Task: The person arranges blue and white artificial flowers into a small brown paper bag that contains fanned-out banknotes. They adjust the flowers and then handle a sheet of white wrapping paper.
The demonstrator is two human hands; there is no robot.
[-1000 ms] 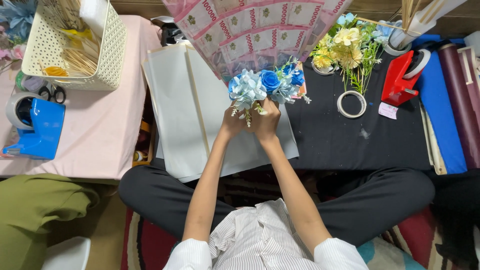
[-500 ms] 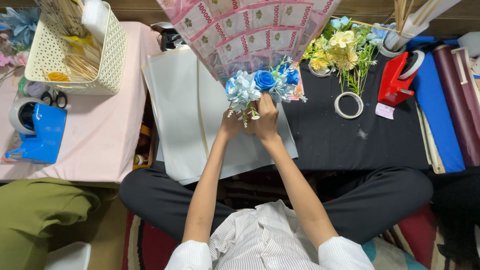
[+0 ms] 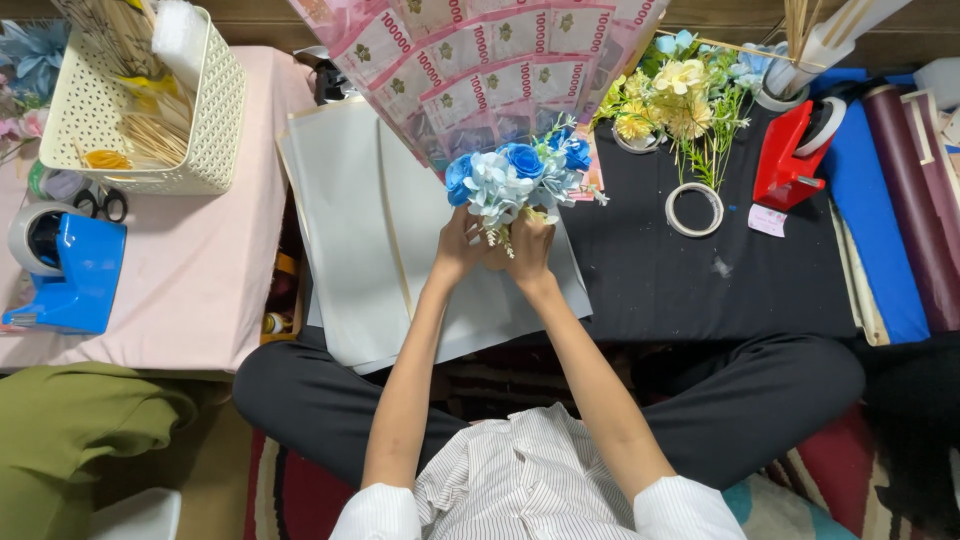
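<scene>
My left hand (image 3: 459,248) and my right hand (image 3: 528,247) are both closed around the stems of a small bunch of blue and white artificial flowers (image 3: 512,177). I hold the bunch upright over grey wrapping sheets (image 3: 362,230) laid on the low table. Right behind the flowers spreads a fan of pink banknotes (image 3: 470,70), and the blooms touch its lower edge. The stems are mostly hidden inside my fingers.
A white basket of sticks (image 3: 150,100), a blue tape dispenser (image 3: 65,262) and scissors (image 3: 100,203) sit on the pink cloth at left. On the black table at right are yellow flowers (image 3: 680,95), a tape roll (image 3: 694,209), a red dispenser (image 3: 790,150) and paper rolls (image 3: 910,200).
Both hands keep their hold on the flower bunch, with barely any shift against the banknote fan. The view has tilted slightly.
</scene>
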